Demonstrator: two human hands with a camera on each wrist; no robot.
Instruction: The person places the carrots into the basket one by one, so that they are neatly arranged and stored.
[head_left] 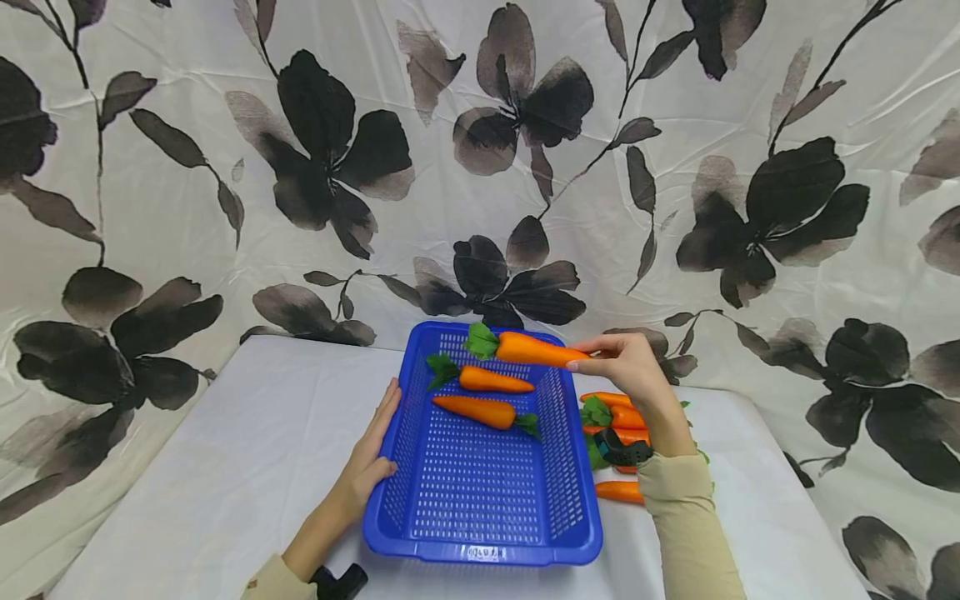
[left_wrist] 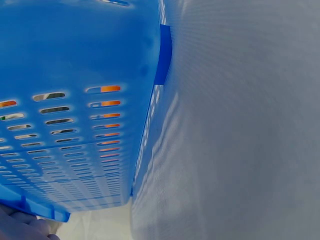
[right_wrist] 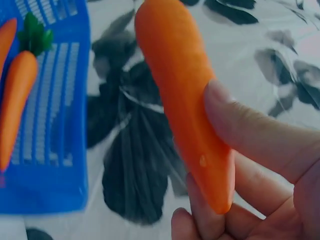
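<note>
My right hand point(head_left: 626, 367) pinches an orange carrot point(head_left: 536, 349) near its pointed end, thumb against fingers. Held above the far end of a blue perforated basket point(head_left: 480, 552), this carrot points its green leafy top to the left. Close up in the right wrist view, the thumb presses on the held carrot point(right_wrist: 180, 85). Inside the basket lie two more carrots, one with leaves to the left point(head_left: 495, 380) and one with leaves to the right point(head_left: 476, 410). My left hand point(head_left: 367, 458) rests along the basket's left side, fingers extended; the left wrist view shows that wall point(left_wrist: 80, 55) closely.
Several loose carrots point(head_left: 618, 492) lie on the white table point(head_left: 247, 433) to the right of the basket, partly hidden by my right forearm. Behind the table hangs a white cloth with dark flowers point(head_left: 517, 108).
</note>
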